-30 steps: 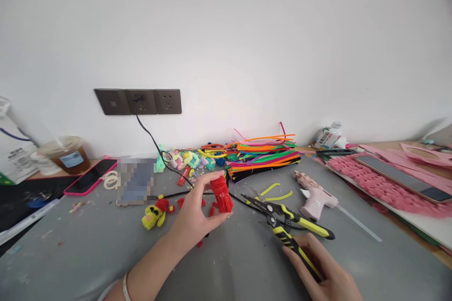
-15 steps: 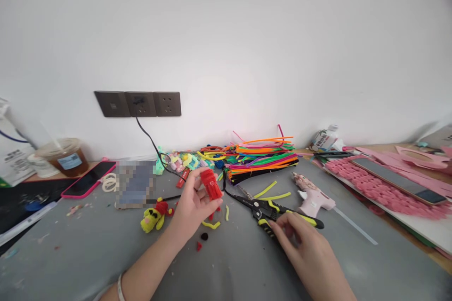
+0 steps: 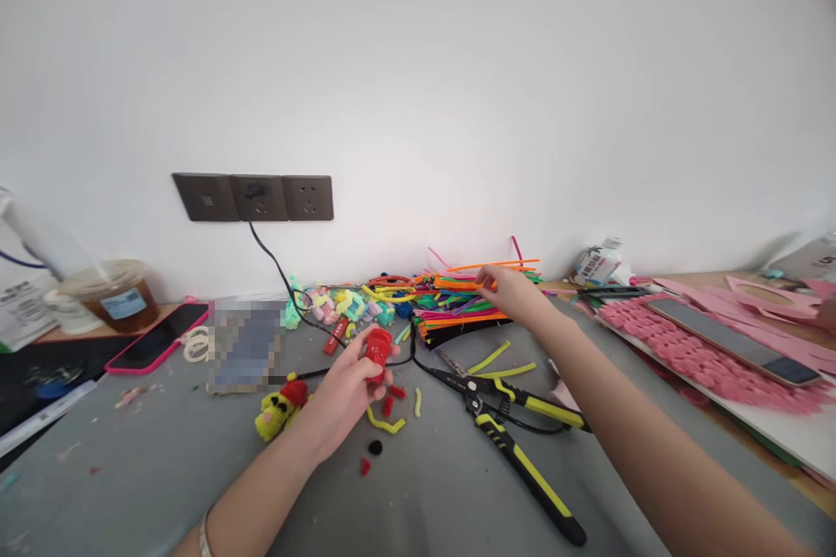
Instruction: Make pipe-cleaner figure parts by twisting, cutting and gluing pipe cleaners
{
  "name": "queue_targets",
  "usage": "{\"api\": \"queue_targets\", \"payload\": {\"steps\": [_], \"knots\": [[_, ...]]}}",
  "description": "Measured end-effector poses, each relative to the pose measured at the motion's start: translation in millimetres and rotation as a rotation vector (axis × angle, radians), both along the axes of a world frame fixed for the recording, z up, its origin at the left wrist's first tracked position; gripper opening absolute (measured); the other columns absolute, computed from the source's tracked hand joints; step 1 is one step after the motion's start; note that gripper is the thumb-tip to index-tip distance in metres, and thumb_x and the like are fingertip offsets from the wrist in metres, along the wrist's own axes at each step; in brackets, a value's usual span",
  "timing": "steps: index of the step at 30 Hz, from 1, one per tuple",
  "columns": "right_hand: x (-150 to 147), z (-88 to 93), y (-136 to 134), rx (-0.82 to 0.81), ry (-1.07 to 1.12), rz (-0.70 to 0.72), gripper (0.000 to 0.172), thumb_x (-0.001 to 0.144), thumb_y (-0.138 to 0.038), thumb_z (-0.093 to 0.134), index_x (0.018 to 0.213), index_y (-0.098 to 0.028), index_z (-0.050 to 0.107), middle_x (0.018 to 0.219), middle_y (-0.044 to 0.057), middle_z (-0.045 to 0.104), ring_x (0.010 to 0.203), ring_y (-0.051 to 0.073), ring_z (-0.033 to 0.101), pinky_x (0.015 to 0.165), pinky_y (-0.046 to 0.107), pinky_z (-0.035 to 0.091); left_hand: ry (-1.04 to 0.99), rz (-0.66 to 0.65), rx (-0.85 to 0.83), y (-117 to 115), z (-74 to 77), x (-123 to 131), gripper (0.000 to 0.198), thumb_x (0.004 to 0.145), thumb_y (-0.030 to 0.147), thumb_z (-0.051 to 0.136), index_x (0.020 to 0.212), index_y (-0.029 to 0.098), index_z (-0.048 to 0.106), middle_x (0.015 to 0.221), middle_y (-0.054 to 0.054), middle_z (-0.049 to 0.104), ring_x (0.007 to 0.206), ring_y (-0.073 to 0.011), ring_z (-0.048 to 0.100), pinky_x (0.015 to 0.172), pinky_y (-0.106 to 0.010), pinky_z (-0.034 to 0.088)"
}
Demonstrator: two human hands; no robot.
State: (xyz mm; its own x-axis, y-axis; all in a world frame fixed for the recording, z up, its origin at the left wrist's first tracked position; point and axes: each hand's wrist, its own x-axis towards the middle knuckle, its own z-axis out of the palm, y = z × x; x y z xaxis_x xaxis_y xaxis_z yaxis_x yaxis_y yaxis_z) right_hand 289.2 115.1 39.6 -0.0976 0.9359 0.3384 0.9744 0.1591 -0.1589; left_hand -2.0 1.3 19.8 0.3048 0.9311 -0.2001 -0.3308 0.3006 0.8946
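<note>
My left hand (image 3: 349,392) is closed around a bent red pipe-cleaner piece (image 3: 379,350), held above the grey mat. At the back, my right hand (image 3: 502,283) reaches over a pile of colourful pipe cleaners (image 3: 480,311), its bent fingers pinching in among the orange ones. Black-and-yellow pliers (image 3: 519,448) lie with spread handles beneath my right forearm. A small yellow figure with a red top (image 3: 278,411) lies beside my left wrist, partly covered. Red scraps (image 3: 387,405), a curved yellow piece (image 3: 387,426) and a black ball (image 3: 374,447) lie in front of my left hand.
A glue gun is mostly hidden behind my right forearm. To the right are a pink knitted piece (image 3: 711,357) and a phone (image 3: 731,339). A pink-cased phone (image 3: 157,339) and a drink cup (image 3: 114,296) stand left. A black cord (image 3: 271,257) runs down from the wall socket.
My right hand has left the pliers and moved up and back to the pipe-cleaner pile. The pliers' handles are now wider apart. My left hand has turned the red piece and lowered slightly.
</note>
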Motion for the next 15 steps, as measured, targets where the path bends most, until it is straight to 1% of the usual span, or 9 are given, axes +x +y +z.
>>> {"api": "queue_targets", "payload": {"steps": [3, 5, 7, 11, 13, 15], "knots": [[-13, -9.9, 2, -0.023, -0.068, 0.053, 0.016, 0.084, -0.008, 0.054, 0.091, -0.016, 0.066, 0.094, 0.008, 0.073, 0.089, 0.020, 0.066, 0.072, 0.025, 0.042, 0.021, -0.010, 0.016, 0, -2.9, -1, 0.049, 0.076, 0.018, 0.056, 0.124, 0.023, 0.052, 0.121, -0.011, 0.062, 0.076, -0.0130, 0.060, 0.063, -0.027, 0.042], [-21, -13.4, 2, -0.012, -0.111, 0.044, 0.019, 0.085, -0.008, 0.053, 0.095, -0.015, 0.067, 0.101, 0.011, 0.072, 0.094, 0.023, 0.066, 0.076, 0.029, 0.042, 0.023, -0.018, 0.011, -1, -4.3, 0, 0.045, 0.077, 0.017, 0.057, 0.121, 0.022, 0.053, 0.125, -0.012, 0.061, 0.079, -0.0144, 0.063, 0.065, -0.028, 0.044], [-25, -14.6, 5, 0.003, -0.148, 0.019, 0.020, 0.085, -0.007, 0.053, 0.096, -0.015, 0.067, 0.102, 0.013, 0.072, 0.095, 0.026, 0.065, 0.080, 0.032, 0.041, 0.021, -0.014, 0.013, -2, -5.1, 2, 0.041, 0.077, 0.017, 0.058, 0.118, 0.021, 0.053, 0.129, -0.013, 0.060, 0.082, -0.0159, 0.066, 0.066, -0.029, 0.045], [-23, -12.8, 11, 0.007, -0.205, 0.012, 0.018, 0.089, -0.012, 0.051, 0.089, -0.016, 0.068, 0.098, 0.013, 0.071, 0.093, 0.027, 0.065, 0.082, 0.036, 0.040, 0.036, 0.076, 0.060, -1, -4.0, 2, 0.038, 0.080, 0.019, 0.062, 0.116, 0.022, 0.050, 0.132, -0.012, 0.061, 0.091, -0.0186, 0.069, 0.072, -0.030, 0.049], [-19, -11.0, 11, 0.008, -0.224, 0.035, 0.018, 0.090, -0.012, 0.050, 0.088, -0.015, 0.068, 0.099, 0.015, 0.070, 0.094, 0.028, 0.064, 0.081, 0.036, 0.039, 0.043, 0.129, 0.098, 0, -2.2, 2, 0.039, 0.082, 0.021, 0.065, 0.118, 0.022, 0.051, 0.133, -0.011, 0.061, 0.099, -0.0207, 0.069, 0.079, -0.031, 0.050], [-15, -9.1, 9, 0.013, -0.231, 0.077, 0.019, 0.092, -0.013, 0.048, 0.091, -0.014, 0.066, 0.099, 0.014, 0.071, 0.094, 0.027, 0.063, 0.081, 0.036, 0.038, 0.028, 0.175, 0.121, 1, -0.5, 1, 0.043, 0.081, 0.025, 0.068, 0.121, 0.022, 0.051, 0.132, -0.010, 0.062, 0.107, -0.0233, 0.068, 0.089, -0.035, 0.051]]}}
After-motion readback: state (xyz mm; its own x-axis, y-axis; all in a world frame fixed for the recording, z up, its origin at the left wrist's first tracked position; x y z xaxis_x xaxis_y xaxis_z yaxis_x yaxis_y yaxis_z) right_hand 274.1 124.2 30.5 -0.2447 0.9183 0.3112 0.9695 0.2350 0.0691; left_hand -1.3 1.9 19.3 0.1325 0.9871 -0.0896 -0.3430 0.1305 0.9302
